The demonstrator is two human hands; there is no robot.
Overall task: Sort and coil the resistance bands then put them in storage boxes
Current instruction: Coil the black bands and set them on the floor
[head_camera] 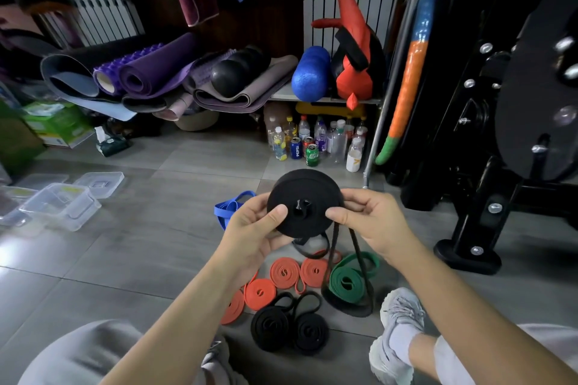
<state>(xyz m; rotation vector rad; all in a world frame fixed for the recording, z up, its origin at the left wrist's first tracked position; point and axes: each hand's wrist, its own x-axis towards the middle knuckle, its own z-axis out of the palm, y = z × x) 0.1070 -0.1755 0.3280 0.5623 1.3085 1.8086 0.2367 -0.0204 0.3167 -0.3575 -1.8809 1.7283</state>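
Note:
A thick black band coil (305,197) is held up in front of me, its flat face toward the camera. My left hand (253,228) grips its left edge, thumb on the face. My right hand (372,220) pinches its right edge, and the band's loose tail (359,262) hangs down from there to the floor. On the floor below lie several coiled orange bands (284,272), a coiled green band (347,280) and two coiled black bands (289,328). A loose blue band (228,206) lies behind my left hand.
Clear plastic storage boxes (61,205) and lids (100,183) sit on the grey tile floor at left. Bottles and cans (316,142) stand under a shelf ahead. Rolled mats (150,69) lie at the back. A black machine base (469,247) is at right; my shoes (397,334) are below.

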